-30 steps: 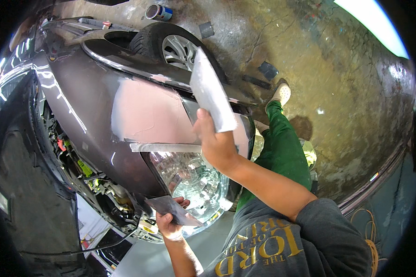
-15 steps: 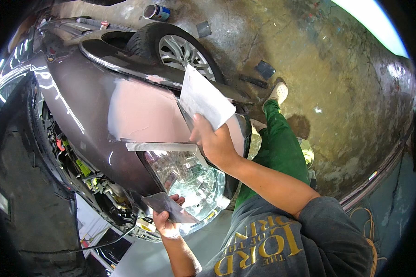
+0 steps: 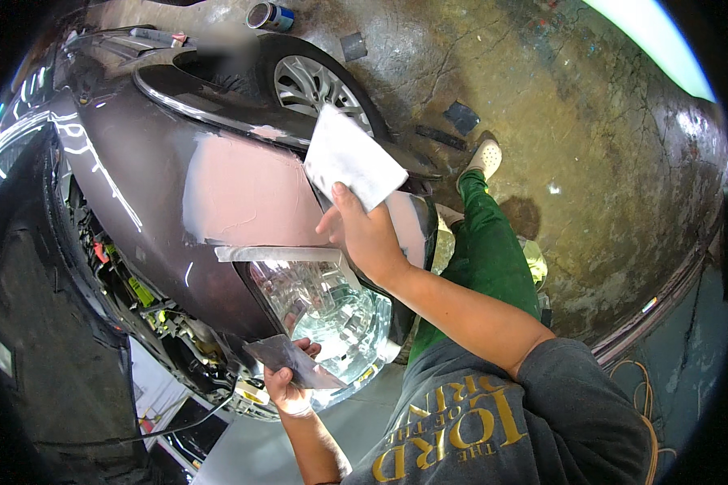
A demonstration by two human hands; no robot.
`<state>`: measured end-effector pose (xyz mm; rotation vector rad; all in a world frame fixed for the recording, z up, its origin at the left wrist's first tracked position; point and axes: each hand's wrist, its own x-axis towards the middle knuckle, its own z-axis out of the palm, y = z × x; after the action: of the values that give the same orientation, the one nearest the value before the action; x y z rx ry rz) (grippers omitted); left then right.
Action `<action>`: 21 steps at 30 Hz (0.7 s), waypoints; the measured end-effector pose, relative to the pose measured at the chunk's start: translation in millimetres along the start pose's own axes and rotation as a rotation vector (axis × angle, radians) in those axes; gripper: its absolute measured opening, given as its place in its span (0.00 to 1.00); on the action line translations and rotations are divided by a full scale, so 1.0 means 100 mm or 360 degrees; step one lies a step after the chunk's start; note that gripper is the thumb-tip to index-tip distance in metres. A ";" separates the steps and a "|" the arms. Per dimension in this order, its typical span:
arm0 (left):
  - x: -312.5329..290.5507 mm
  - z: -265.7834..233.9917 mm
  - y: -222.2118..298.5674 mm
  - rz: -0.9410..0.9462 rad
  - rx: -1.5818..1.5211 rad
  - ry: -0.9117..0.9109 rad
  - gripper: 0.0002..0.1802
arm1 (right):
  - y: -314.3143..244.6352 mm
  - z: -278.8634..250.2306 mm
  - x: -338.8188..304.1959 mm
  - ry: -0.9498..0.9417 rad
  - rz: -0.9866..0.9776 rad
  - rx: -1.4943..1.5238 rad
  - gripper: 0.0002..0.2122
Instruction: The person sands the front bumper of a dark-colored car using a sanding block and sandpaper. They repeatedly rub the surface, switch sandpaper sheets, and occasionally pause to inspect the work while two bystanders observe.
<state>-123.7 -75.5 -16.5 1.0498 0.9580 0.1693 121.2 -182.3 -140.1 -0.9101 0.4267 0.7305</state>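
Observation:
My right hand (image 3: 368, 242) grips a flat, whitish rectangular sheet (image 3: 354, 158) by its near edge, thumb on top. The sheet is held at the fender's edge, in front of the wheel; whether it touches the panel I cannot tell. Smooth pink filler (image 3: 247, 190) covers part of the dark car fender (image 3: 133, 166), just left of that hand. Lower down, my left hand (image 3: 287, 386) pinches a thin, dark grey, flat plate (image 3: 293, 364) over the headlight's lower edge. A strip of masking tape (image 3: 279, 254) runs along the top of the headlight (image 3: 319, 303).
The open engine bay (image 3: 166, 311) lies to the left, beside a dark raised panel (image 3: 52, 347). A wheel (image 3: 319, 85) stands beyond the fender. Dark flat scraps (image 3: 462, 117) and a can (image 3: 269, 17) are on the concrete floor (image 3: 607, 210). An orange cord (image 3: 647, 396) hangs at the lower right.
The whitish sheet and my right hand have shifted slightly left and up, with the sheet turned a little. The whole view has also moved slightly. Both hands keep their holds.

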 end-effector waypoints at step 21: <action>-0.04 -0.32 -0.17 -0.0054 -0.0425 -0.0280 0.24 | -0.18 -4.67 -1.73 0.1393 -0.0121 -0.0783 0.18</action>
<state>-155.3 -65.4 -32.6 0.7881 0.7694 0.1685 0.0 -644.4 -283.5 -1.7015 0.9981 0.3287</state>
